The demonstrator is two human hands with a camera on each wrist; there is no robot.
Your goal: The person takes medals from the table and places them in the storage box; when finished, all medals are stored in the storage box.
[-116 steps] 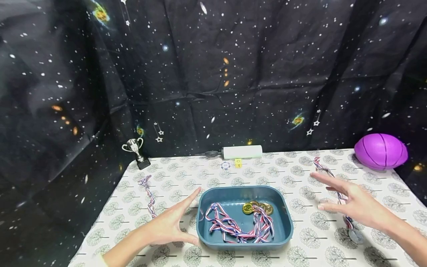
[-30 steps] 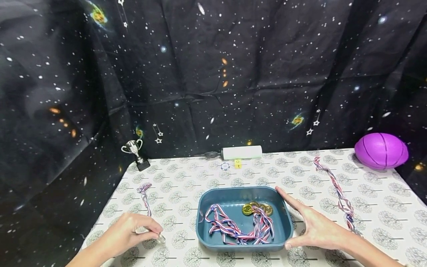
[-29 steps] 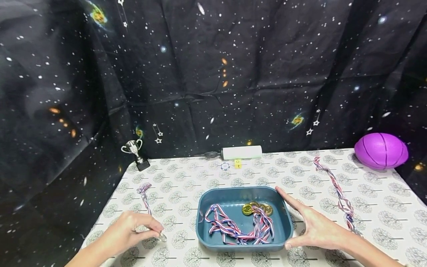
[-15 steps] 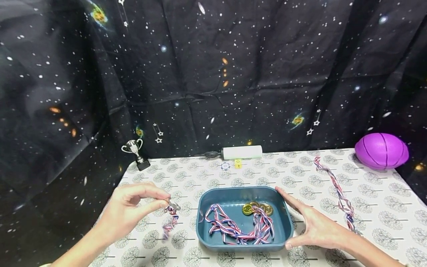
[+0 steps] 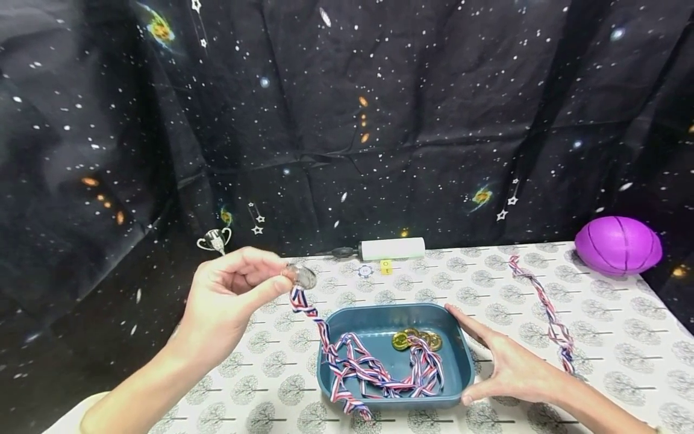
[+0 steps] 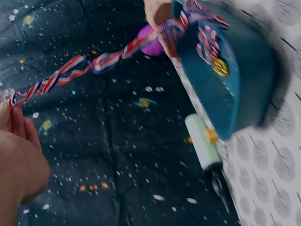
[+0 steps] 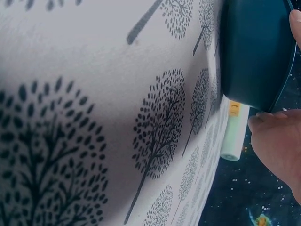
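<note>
My left hand [image 5: 217, 307] pinches a silver medal [image 5: 303, 276] by its edge between thumb and fingertips, raised left of the blue bin [image 5: 401, 401]. Its red, white and blue ribbon [image 6: 70, 70] trails down across the bin's left rim, with the end hanging past the front left. Inside the bin lie several gold medals [image 5: 401, 340] and their tangled ribbons [image 5: 374, 374]. Spread along the bin's right side, my right hand [image 5: 515, 367] touches the far right corner with straight fingers and the near right corner with the thumb.
Another striped ribbon [image 5: 547, 307] lies on the right, its lower end hidden by my right forearm. At the back are a trophy [image 5: 214, 240], partly hidden, a white pump [image 5: 393, 248], a poker chip [image 5: 365, 271], a yellow letter tile [image 5: 385, 267] and a purple ball [image 5: 618, 246].
My left hand has picked the silver medal up off the left of the table, lifting it up and rightward; its ribbon now drapes over the bin. My right hand has moved onto the bin's right side.
</note>
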